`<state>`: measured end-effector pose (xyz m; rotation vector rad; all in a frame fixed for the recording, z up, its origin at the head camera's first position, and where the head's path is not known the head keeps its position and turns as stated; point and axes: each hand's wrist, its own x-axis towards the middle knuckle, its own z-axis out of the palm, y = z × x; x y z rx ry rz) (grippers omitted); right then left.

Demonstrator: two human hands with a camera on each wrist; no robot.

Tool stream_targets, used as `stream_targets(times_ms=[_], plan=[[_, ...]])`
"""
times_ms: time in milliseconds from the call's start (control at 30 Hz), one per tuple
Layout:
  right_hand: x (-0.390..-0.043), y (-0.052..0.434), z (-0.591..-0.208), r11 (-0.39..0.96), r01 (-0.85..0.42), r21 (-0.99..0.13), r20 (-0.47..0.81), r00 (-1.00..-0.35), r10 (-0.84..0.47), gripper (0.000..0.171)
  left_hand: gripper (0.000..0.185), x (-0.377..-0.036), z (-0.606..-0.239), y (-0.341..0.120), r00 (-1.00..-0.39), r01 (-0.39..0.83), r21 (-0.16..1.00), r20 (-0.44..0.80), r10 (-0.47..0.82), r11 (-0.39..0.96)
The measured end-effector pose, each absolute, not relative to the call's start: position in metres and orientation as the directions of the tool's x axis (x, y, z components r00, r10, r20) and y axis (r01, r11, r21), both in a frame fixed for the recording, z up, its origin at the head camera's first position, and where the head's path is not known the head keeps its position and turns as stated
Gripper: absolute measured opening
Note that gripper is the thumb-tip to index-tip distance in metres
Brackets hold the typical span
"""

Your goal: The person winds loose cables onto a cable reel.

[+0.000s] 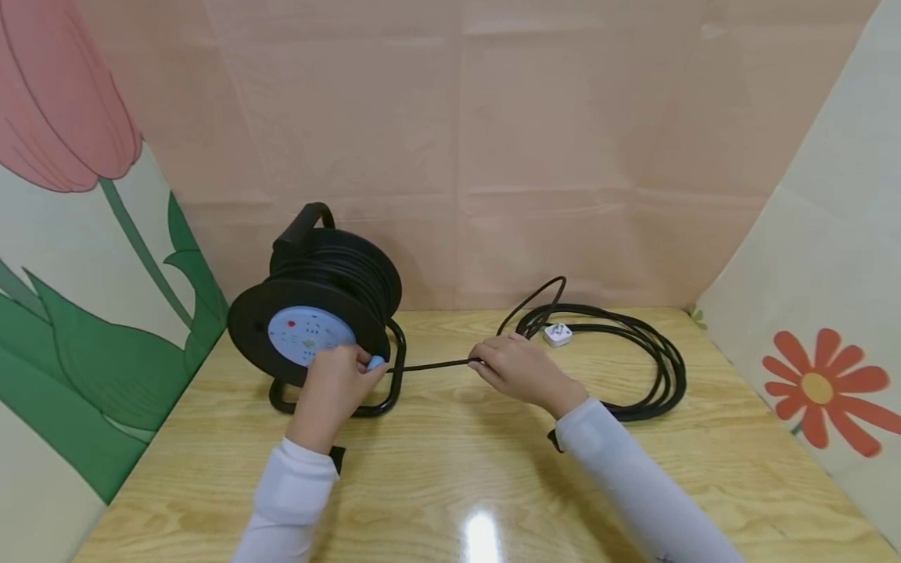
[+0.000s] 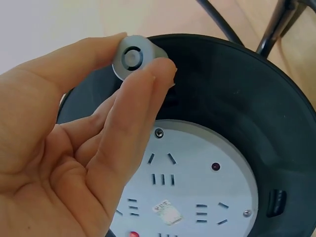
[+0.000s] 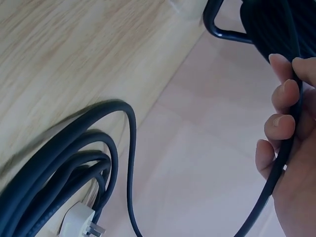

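Wooden table (image 1: 450, 477); cable reel (image 1: 317, 313) faceplate label unreadable.

Glossy wooden table (image 1: 450, 485), matt black plastic reel (image 1: 246, 320), smooth cable (image 1: 662, 367)

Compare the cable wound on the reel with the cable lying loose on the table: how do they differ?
The wound cable sits in tight, even turns on the reel; the loose cable lies in wide, slack loops flat on the table. The loose cable ends in a white plug; no end shows on the wound cable. Both are black and seem one cable, joined by the stretch in the right hand.
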<state>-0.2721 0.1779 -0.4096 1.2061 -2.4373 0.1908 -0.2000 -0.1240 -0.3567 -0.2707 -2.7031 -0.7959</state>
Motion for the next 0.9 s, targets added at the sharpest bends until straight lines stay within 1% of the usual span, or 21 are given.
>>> stream_targets(times_ms=[167,333,433,567,800,900], plan=[[-0.273,0.172,-0.409,0.616,-0.786,0.062,0.407,-0.543,-0.734,0.017,0.026,-0.201,-0.36,-0.127,-0.954,0.235,0.513,0.286,0.094,0.825],[-0.273,0.165,-0.408,0.621,-0.78,0.071,0.431,-0.538,-0.724,0.016,0.026,-0.203,-0.363,-0.132,-0.966,0.212,0.513,0.239,0.099,0.832],[-0.274,0.162,-0.41,0.639,-0.763,0.095,0.456,-0.538,-0.709,0.02,0.026,-0.204,-0.366,-0.136,-0.974,0.195,0.519,0.202,0.102,0.832],[-0.276,0.159,-0.412,0.656,-0.747,0.108,0.479,-0.539,-0.693,0.029,0.026,-0.205,-0.369,-0.141,-0.984,0.157,0.534,0.153,0.087,0.831],[-0.277,0.157,-0.413,0.657,-0.747,0.097,0.49,-0.539,-0.685,0.033,0.029,-0.207,-0.374,-0.148,-0.988,0.147,0.536,0.124,0.095,0.832],[-0.278,0.156,-0.411,0.66,-0.746,0.094,0.498,-0.538,-0.68,0.035,0.03,-0.208,-0.375,-0.152,-0.993,0.112,0.55,0.089,0.076,0.828]])
